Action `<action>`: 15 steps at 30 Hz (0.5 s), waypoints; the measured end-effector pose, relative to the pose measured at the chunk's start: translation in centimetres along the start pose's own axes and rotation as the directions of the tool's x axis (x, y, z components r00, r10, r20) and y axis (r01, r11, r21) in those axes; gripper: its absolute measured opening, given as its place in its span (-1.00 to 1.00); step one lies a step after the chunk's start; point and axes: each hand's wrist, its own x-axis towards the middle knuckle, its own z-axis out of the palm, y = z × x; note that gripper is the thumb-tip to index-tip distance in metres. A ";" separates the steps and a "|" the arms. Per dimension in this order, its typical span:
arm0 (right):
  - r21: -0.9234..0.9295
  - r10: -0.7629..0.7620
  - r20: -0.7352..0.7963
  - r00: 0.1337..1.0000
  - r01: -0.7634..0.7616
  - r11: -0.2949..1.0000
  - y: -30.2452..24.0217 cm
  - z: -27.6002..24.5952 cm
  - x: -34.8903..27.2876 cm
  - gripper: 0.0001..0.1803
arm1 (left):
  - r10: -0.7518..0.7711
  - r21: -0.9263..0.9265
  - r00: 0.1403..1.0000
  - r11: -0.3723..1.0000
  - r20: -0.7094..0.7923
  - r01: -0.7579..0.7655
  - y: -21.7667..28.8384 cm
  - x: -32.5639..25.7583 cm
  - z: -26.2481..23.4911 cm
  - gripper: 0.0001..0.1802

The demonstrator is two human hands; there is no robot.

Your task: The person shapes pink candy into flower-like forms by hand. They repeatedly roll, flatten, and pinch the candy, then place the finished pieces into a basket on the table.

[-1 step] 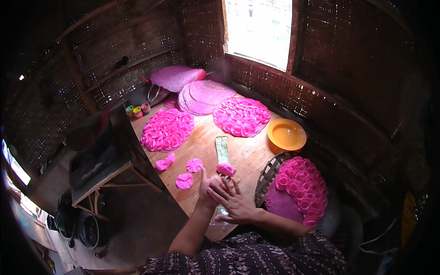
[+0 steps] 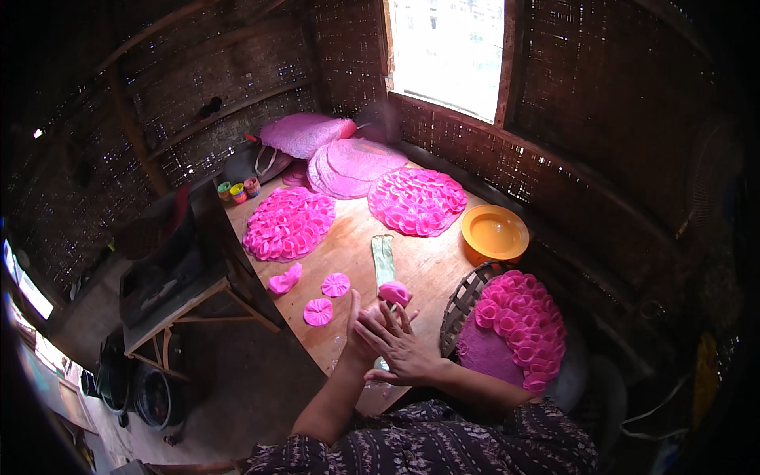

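Observation:
My left hand point(image 2: 359, 336) and my right hand point(image 2: 403, 351) are pressed palm to palm above the table's near edge, fingers fairly straight. The right lies across the left and hides most of its fingers. Just past my fingertips sits a soft-looking pink lump point(image 2: 394, 294), with a short pale stem point(image 2: 393, 307) seemingly running down between the palms. Behind it, a pale green strip point(image 2: 383, 255) lies on the wood. To the left are two round, pleated pink discs point(image 2: 336, 285) point(image 2: 318, 312) and a crumpled pink piece point(image 2: 286, 279).
Two ruffled pink mats point(image 2: 290, 224) point(image 2: 418, 203) lie farther back, before stacked flat pink rounds point(image 2: 356, 168). An orange basin point(image 2: 495, 230) stands right. Nearer, a woven basket point(image 2: 459, 305) holds a partly ruffled pink round point(image 2: 489, 348). Small colourful cups point(image 2: 237, 192) stand at the far-left edge.
The pink lump has shifted slightly right and turned, and the pale stem below it shows more clearly. My right hand has slid a little against the left.

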 end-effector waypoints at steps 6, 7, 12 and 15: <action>0.235 -0.059 -0.300 0.952 0.134 0.963 -1.2 -2.5 5.8 0.09 | 0.085 0.153 0.989 0.986 -0.120 -0.067 -4.6 0.1 1.7 -0.14; 0.372 -0.033 -0.323 0.946 0.159 0.915 -1.7 -3.0 6.2 0.09 | 0.135 0.185 0.972 0.978 -0.191 -0.099 -4.5 -0.2 2.0 -0.16; 0.512 0.104 -0.566 0.818 0.250 0.822 -1.5 -7.7 5.1 0.07 | 0.362 0.390 0.790 0.905 -0.495 -0.170 -0.6 -3.2 4.6 -0.26; 0.330 0.172 -0.589 0.790 0.041 0.943 -1.0 -9.0 4.3 0.02 | 0.381 0.429 0.916 0.853 -0.125 -0.297 0.1 -4.8 7.7 -0.24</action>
